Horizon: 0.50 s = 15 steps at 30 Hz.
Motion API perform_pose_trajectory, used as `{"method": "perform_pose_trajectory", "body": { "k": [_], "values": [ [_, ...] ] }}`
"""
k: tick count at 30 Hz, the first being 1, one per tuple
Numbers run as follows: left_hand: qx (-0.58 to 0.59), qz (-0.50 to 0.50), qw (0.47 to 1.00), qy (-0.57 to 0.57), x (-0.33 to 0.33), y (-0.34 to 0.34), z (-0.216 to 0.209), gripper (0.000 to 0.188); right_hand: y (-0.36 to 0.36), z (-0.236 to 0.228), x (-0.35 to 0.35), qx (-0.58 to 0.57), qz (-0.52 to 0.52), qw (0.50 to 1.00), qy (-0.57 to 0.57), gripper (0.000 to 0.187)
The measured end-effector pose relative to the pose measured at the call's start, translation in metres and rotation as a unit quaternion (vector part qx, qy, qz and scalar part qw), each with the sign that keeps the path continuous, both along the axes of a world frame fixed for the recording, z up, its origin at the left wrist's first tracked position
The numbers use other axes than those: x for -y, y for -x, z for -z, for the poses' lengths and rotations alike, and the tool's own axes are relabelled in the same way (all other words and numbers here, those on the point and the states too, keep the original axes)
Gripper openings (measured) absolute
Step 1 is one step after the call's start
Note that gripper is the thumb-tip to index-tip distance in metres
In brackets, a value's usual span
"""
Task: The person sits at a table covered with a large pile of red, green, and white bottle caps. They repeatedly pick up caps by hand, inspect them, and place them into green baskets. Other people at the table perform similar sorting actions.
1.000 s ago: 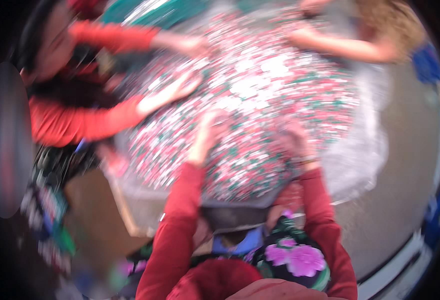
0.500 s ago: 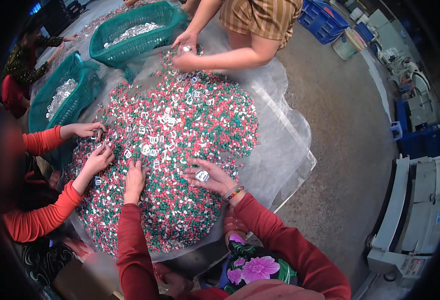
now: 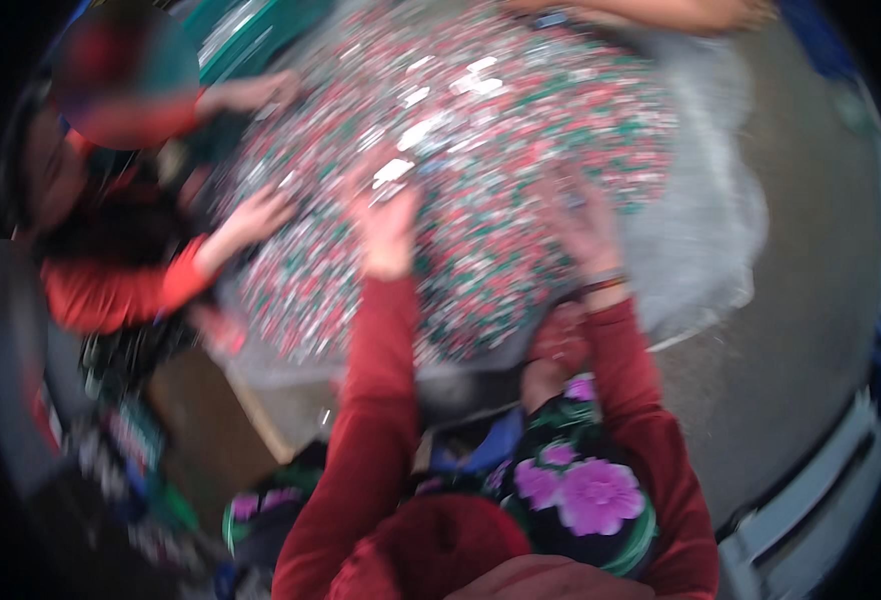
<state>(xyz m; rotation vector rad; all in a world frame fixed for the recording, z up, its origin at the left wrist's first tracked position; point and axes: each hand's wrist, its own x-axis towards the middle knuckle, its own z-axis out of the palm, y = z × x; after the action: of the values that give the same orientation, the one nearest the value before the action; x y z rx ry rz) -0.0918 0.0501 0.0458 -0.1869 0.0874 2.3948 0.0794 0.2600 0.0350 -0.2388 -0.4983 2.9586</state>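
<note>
My left hand [image 3: 387, 228] reaches over a wide heap of small red, green and white pellets [image 3: 470, 285]. Bright clear plastic buckles [image 3: 393, 171] show at its fingertips; blur hides whether they are held or lie on the heap. To the right, my right hand [image 3: 582, 222], with a beaded bracelet at the wrist, is over the heap's right part. A bluish-grey patch shows in its palm, too smeared to make out. Motion blurs the fingers of both hands. More clear buckles [image 3: 478, 80] lie scattered farther up the heap.
On the left, a co-worker in orange sleeves [image 3: 125, 295] has both hands at the heap's edge. Another person's forearm [image 3: 660, 12] crosses the top edge. A green mesh basket [image 3: 260, 45] stands at upper left. Translucent sheeting [image 3: 705, 210] extends right of the heap.
My view has swung, so the heap appears higher and farther right. My left hand now has bright buckles at its fingertips. The clear buckles plainly seen in my right palm are now blurred.
</note>
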Motion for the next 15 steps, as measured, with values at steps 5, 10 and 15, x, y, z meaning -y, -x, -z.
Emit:
{"method": "perform_pose_trajectory", "body": {
  "k": [5,10,15],
  "values": [
    [-0.146,0.037,0.982,0.111,-0.004,0.045,-0.005,0.043,0.033,-0.021,0.013,0.091,-0.014,0.993,-0.078,0.025],
    [-0.201,0.075,0.962,0.169,0.01,0.071,-0.036,0.026,0.069,-0.028,0.008,0.202,-0.068,0.905,-0.368,0.031],
    [-0.139,0.193,0.946,0.22,-0.003,0.076,-0.003,0.029,0.131,0.027,-0.003,0.213,-0.062,0.606,-0.764,0.048]
  ]
}}
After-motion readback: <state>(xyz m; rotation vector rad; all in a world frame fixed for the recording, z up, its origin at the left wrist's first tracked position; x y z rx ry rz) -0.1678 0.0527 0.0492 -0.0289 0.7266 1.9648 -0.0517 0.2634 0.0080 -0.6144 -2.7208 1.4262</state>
